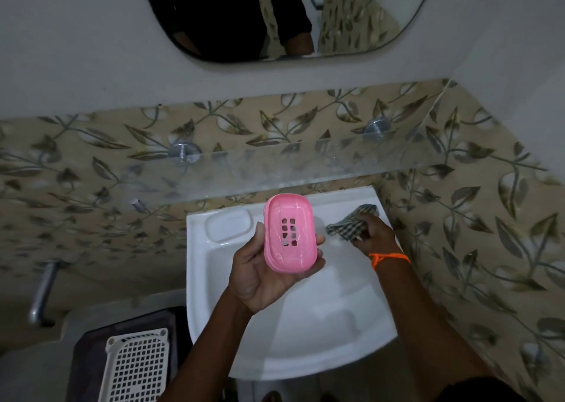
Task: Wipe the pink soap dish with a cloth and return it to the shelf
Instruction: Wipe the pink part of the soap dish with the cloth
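- Pink soap dish is held up in the left hand, above the white sink; inner side with the drain slots is turned toward the camera.
- Left hand is clamped on the dish: thumb is pressed on the left edge, fingertips are wrapped around the right edge, palm is cupped under the near end.
- Whitish streaks are seen on the dish's inner face.
- Checked cloth is gripped in the right hand, at the far right corner of the sink rim; fingers are closed on it, one corner of the cloth is stuck out toward the far side.
- Cloth and dish are apart, not touching; cloth is to the right of the dish.
- Orange thread band is worn on the right wrist.
- Glass shelf is fixed on the tiled wall just beyond the sink, carried by metal brackets; the dish is not on it.
- Moulded soap recess is seen in the sink's far left corner, just left of the dish.
- Mirror is hung on the far wall above the shelf.
- White perforated basket is seen near left, beside the sink, on a dark container.
- Metal tap is mounted on the wall at left.
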